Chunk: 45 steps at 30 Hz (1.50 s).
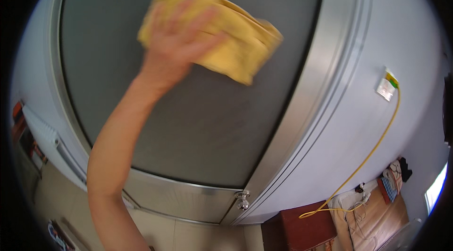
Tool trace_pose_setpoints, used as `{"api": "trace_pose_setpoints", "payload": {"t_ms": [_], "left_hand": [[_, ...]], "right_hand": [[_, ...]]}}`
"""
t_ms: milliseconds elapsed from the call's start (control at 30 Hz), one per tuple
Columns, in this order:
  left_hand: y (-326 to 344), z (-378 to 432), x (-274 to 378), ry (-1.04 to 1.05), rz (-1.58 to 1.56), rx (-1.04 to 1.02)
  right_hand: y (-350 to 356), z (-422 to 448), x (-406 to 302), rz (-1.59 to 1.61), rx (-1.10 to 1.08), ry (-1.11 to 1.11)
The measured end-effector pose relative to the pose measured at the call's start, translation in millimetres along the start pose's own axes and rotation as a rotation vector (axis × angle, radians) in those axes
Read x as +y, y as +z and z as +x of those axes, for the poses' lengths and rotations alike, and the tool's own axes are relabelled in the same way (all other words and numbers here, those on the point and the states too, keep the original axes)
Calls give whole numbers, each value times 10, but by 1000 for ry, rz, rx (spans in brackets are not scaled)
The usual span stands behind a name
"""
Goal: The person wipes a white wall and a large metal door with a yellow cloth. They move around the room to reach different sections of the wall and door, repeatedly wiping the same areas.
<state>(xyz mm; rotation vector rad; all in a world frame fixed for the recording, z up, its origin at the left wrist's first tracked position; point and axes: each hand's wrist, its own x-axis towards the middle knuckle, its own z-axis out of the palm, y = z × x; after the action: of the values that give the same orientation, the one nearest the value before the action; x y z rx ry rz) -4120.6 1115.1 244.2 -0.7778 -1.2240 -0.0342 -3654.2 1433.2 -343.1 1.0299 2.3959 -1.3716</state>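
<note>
My left hand lies spread over a folded yellow cloth, pressing it against the upper part of a dark grey panel, apparently glass. Hand and cloth are both blurred. The panel sits in a brushed-metal door frame. A round, shiny metal door knob is on the lower right of the door, below the cloth. My left forearm rises from the bottom edge, across the panel's left side. My right hand is out of view.
A yellow cable hangs from a wall plate to a dark red cabinet. Folded fabrics lie on a wooden surface at right. At left, a white radiator stands by the wall above a tiled floor.
</note>
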Motion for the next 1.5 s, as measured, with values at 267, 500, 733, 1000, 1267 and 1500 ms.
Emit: {"api": "trace_pose_setpoints", "payload": {"t_ms": [267,500,733,1000,1267,1500], "left_hand": [[-797,-2581,218,-858,198,-204],[-1003,-3413,2089,-776,-341,-519],[-928,-3234,233,-1830,-463,546],[-416,-1993,872,-353,-134,-201],[-457,-1382,-785,-891,163,115],[-54,-361,425,26,-168,-82]], "right_hand": [[-150,158,-138,63,-151,-52],[-188,307,-262,259,-275,-39],[107,451,-185,970,-261,494],[460,692,-45,-136,-178,-226],[353,1137,-450,-111,-285,-177],[154,1473,-767,-113,-334,-201]]}}
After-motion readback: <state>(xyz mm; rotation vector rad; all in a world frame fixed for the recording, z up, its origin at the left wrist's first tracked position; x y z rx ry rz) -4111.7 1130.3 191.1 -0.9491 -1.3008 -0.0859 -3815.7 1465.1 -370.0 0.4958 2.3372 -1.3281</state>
